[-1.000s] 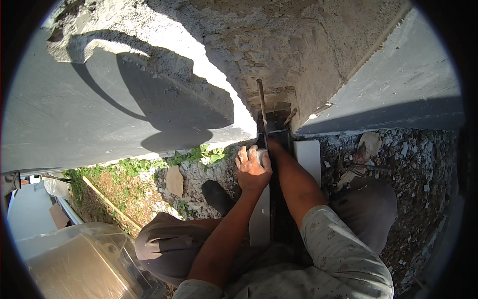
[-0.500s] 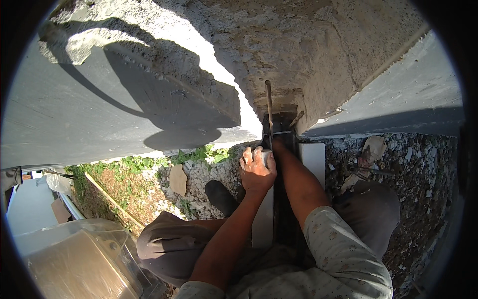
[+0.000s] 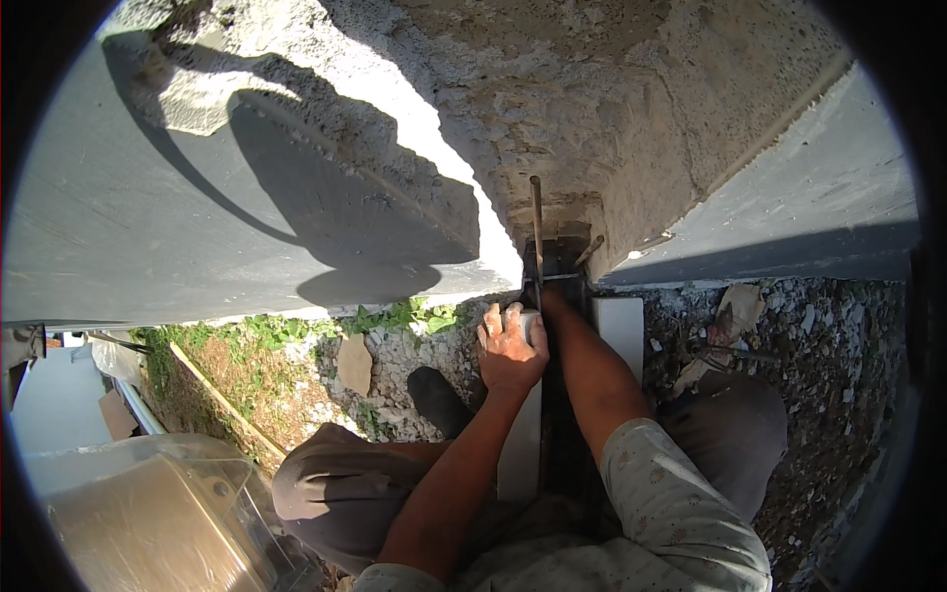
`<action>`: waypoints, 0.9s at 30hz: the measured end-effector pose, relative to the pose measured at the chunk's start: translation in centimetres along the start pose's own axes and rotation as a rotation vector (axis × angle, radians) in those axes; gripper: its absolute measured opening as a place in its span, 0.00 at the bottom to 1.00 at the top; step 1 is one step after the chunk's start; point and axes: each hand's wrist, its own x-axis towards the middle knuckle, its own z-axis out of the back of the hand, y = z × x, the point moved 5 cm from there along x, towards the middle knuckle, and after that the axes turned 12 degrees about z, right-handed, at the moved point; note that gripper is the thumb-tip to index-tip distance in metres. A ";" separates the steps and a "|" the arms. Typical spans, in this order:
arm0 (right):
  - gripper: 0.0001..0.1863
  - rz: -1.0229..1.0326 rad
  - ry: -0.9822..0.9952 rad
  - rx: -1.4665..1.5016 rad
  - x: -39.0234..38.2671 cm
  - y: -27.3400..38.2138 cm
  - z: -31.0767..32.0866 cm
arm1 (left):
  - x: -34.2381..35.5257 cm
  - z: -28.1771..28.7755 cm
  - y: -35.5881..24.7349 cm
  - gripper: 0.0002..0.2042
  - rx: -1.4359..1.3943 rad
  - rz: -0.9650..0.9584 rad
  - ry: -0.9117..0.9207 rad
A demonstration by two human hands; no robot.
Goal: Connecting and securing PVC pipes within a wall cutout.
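My left hand (image 3: 511, 353) is curled over the far end of a pale narrow board (image 3: 519, 449), fingers wrapped on its top edge. On the other side of a dark slot, a second pale board (image 3: 620, 340) runs alongside my right forearm (image 3: 597, 385). That arm reaches down into the slot, and my right hand's fingers are hidden in the dark. Just beyond both hands a thin metal rod (image 3: 537, 227) stands up out of the slot. A shorter rod (image 3: 590, 251) leans to its right.
A broken concrete wall (image 3: 552, 89) rises ahead, between a grey wall face (image 3: 178, 237) on the left and another grey wall face (image 3: 789, 217) on the right. Rubble (image 3: 829, 424) lies at right. A plastic-wrapped box (image 3: 148, 523) and a long stick (image 3: 222, 395) are at left.
The view has shifted slightly, so the walls and rods sit a little lower in the picture. My left hand keeps its grip on the board, and my right arm stays in the slot.
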 end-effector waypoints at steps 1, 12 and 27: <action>0.20 0.013 0.007 -0.023 0.0 0.2 0.0 | 0.0 -0.1 0.0 0.19 0.000 0.005 0.007; 0.21 0.129 0.062 -0.370 -0.5 1.6 0.9 | 0.1 -0.2 0.2 0.19 0.001 -0.005 0.007; 0.14 0.142 -0.249 -0.699 -4.1 4.2 3.0 | -0.3 -0.2 0.4 0.19 -0.035 0.020 0.002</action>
